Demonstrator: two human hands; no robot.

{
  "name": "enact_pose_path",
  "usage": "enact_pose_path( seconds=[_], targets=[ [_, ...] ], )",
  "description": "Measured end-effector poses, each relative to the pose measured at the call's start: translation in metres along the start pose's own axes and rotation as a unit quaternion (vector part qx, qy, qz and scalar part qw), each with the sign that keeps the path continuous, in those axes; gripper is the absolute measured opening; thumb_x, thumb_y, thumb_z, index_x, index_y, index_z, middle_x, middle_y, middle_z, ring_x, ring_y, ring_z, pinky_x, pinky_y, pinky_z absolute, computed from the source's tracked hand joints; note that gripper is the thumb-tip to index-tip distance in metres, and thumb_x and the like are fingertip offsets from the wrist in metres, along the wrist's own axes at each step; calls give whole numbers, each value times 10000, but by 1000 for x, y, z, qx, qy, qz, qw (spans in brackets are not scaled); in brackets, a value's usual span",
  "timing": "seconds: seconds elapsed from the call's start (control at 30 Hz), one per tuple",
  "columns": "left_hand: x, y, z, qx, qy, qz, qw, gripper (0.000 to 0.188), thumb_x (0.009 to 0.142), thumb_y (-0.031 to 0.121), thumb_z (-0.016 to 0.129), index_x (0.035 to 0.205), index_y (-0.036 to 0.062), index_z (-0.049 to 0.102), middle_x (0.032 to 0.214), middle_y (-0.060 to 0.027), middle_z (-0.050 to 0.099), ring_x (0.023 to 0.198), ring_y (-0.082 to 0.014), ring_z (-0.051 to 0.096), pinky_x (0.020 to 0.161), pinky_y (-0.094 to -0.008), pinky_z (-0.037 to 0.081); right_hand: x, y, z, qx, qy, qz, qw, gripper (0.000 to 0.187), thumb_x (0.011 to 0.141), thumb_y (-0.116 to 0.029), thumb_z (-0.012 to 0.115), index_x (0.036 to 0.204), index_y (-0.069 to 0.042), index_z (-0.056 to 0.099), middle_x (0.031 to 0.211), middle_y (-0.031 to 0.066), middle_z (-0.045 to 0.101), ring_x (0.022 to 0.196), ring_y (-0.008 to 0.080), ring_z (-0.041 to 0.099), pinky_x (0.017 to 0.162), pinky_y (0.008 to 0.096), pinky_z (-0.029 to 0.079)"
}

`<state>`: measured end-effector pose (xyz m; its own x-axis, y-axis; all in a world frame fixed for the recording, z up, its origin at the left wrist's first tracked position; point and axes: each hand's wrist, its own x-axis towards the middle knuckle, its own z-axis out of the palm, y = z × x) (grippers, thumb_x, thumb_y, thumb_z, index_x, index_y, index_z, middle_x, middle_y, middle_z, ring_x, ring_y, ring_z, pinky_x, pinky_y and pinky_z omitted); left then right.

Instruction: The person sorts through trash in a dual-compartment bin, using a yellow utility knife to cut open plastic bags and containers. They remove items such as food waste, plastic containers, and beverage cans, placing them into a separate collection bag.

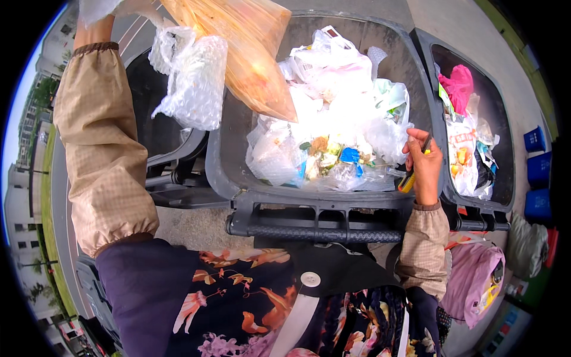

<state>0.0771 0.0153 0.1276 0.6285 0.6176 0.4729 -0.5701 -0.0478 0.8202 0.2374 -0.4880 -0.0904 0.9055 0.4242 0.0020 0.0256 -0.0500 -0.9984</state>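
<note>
My left hand is raised at the upper left, its fingers mostly covered by clear plastic and cut off by the frame edge. From it hang an orange-tinted plastic bag with something at the bottom and a crumpled piece of bubble wrap. Both dangle over a large grey bin. By the bin's front right rim, my right hand is closed round a yellow-and-black utility knife. Inside the bin lie white plastic bags, food scraps and a blue wrapper.
A second bin on the right holds a pink bag and other rubbish. Another dark bin stands at the left. A pink bag hangs near my right side. Blue containers stand far right.
</note>
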Motion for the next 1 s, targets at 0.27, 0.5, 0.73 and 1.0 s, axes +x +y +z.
enact_pose_path(
  seconds=[0.27,0.5,0.73,1.0],
  targets=[
    [6,146,-222,826,240,90,502,272,769,238,582,980,65,589,919,-102,615,834,-190,598,719,-347,496,1,3,-4,-46,-6,22,999,168,844,-131,555,973,-23,558,629,-13,525,442,5,389,392,145,298],
    [-60,21,-319,463,453,-210,732,306,665,138,640,945,18,619,927,-132,606,831,-212,599,617,-333,520,7,4,-14,-102,67,15,992,146,836,-98,542,959,-22,558,622,-9,528,431,7,389,382,155,296],
    [-31,-154,-79,680,48,-224,697,704,687,379,686,1217,-6,428,991,-188,581,919,-285,579,781,-374,468,10,10,-17,-173,61,-22,983,133,833,-77,537,944,-5,556,629,-12,524,476,15,404,416,167,306],
    [-53,-369,130,499,-196,-104,838,981,589,489,755,1353,198,211,1366,-303,88,1303,-411,52,1028,-463,196,10,13,-10,-207,68,-56,974,101,787,-41,551,886,-23,563,567,27,506,528,60,467,491,227,389]
  ],
)
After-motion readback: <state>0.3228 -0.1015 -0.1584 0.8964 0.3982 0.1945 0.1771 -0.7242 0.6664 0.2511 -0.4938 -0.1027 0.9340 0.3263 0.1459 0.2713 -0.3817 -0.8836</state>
